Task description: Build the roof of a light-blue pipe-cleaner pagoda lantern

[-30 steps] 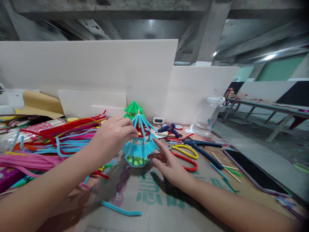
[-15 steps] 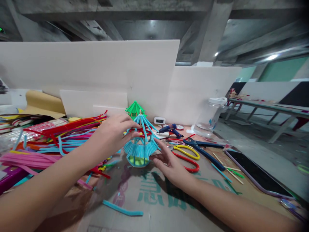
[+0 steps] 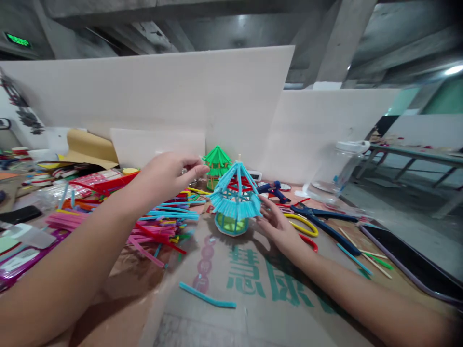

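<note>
A small pavilion model [image 3: 237, 206], made of light blue pipe cleaners with two roof tiers, red parts inside and a green floor, stands upright on the cardboard. My right hand [image 3: 280, 229] is at its right side, fingers spread and the fingertips at or very near the lower roof edge. To the upper left, my left hand [image 3: 173, 174] is raised off the blue model, thumb and fingers curved with a gap between them and nothing seen in them. Its fingertips are nearest a green-roofed pavilion model [image 3: 218, 159], which stands behind the blue one.
Heaped pipe cleaners [image 3: 173, 214] lie at left. A blue pipe cleaner piece [image 3: 207, 296] is in front. At right are a glue gun [image 3: 274, 189], yellow-handled scissors [image 3: 302, 224], blue-handled pliers [image 3: 327, 226], a phone [image 3: 408, 260] and a clear bottle [image 3: 331, 173]. White boards [image 3: 162, 96] stand behind.
My left hand has come away from the top of the blue pavilion, to its left. My right hand stays beside the model. The view has turned a little left.
</note>
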`<state>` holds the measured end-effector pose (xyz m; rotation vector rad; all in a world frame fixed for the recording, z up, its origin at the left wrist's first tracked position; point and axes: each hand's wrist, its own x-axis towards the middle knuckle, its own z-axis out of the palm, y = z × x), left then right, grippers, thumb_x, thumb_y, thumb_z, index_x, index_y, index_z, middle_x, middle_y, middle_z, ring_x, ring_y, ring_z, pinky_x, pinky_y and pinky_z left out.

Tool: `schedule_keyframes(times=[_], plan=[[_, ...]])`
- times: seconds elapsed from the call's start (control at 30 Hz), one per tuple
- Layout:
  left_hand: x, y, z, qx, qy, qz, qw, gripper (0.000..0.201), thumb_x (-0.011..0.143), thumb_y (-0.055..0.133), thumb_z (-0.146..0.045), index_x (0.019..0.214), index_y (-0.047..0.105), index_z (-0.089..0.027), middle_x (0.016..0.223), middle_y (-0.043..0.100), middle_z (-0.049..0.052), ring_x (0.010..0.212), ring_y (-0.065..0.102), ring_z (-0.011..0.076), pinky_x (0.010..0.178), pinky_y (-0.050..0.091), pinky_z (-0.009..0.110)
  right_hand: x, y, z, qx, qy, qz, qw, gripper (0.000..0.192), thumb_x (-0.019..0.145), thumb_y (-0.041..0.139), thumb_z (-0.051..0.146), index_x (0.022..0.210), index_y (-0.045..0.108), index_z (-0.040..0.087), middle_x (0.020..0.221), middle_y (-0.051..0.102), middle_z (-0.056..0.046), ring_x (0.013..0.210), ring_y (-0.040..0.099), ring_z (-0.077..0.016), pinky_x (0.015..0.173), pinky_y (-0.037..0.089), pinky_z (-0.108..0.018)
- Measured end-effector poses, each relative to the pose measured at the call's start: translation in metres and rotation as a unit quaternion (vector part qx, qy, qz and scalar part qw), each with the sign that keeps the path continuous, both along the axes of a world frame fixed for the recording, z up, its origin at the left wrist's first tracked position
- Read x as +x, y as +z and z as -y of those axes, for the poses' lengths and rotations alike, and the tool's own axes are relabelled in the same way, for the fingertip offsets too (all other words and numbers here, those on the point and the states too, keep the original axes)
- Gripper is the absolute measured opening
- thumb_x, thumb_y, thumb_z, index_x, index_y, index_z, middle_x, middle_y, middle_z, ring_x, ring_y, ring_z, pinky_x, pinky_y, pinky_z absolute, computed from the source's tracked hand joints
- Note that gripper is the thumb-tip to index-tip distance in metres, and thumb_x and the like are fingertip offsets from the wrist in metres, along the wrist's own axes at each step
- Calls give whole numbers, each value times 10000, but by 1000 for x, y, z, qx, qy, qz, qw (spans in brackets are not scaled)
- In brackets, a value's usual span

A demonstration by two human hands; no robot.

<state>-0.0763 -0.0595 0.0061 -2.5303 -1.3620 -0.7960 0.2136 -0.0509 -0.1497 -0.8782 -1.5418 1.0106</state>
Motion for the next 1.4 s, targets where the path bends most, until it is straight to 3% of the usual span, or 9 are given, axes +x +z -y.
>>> schedule_keyframes(times=[0.2,0.37,0.8,0.93,1.03,1.07,1.17,1.27,1.4], plan=[[-25,-14,-32,-136,94,-171,971,318,850,492,-270,1039,748,-277,1008,764,16,881,681,189,725,438,243,4,-9,-14,2,-47,19,999,724,817,655,351,1468,353,255,1394,575,-116,1233,588,-244,953,538,-395],[-16,-39,-52,-169,70,-210,960,296,739,591,-221,961,781,-267,929,772,23,806,690,194,676,453,238,4,-10,-14,7,-60,28,998,685,831,636,348,1439,335,250,1387,577,-123,1280,556,-243,994,517,-411],[-11,-60,-64,-147,93,-255,951,259,727,601,-317,890,780,-224,812,750,110,763,697,291,658,480,326,2,-9,-13,56,-73,43,995,545,842,611,331,1333,394,236,1318,588,-113,1216,579,-216,1041,465,-421],[-10,-62,-67,-140,86,-254,953,273,769,546,-298,907,775,-246,865,760,85,785,699,259,672,479,306,6,-6,-9,96,-136,31,986,382,874,586,318,1223,455,234,1085,614,-61,948,630,-183,814,540,-344],[-10,-60,-67,-131,85,-244,957,317,807,506,-320,983,760,-250,932,766,79,799,701,257,666,483,307,6,9,14,209,-205,80,953,97,932,540,299,992,511,229,871,568,-7,739,556,-139,673,479,-275],[-10,-59,-67,-126,85,-241,959,324,817,495,-320,994,757,-247,936,766,80,792,701,255,662,482,307,3,15,25,250,-175,135,943,80,950,523,294,915,522,223,803,557,3,696,530,-133,649,453,-265],[-9,-56,-65,-101,84,-229,965,335,844,474,-326,1022,747,-248,946,764,82,791,699,247,674,481,305,-15,28,60,321,71,358,874,211,928,594,400,903,626,193,800,622,-28,751,564,-152,682,432,-272],[-6,-53,-62,-69,77,-214,971,339,871,453,-338,1026,741,-250,987,756,80,854,695,249,709,479,305,-38,29,81,262,110,468,837,476,812,672,595,1066,658,193,979,646,-59,840,585,-174,687,432,-267],[-2,-48,-56,-50,72,-203,975,341,891,434,-356,990,736,-235,961,754,76,839,691,247,678,466,297,-53,16,81,286,113,503,808,157,955,560,312,964,663,193,969,657,-30,829,588,-140,680,411,-243]])
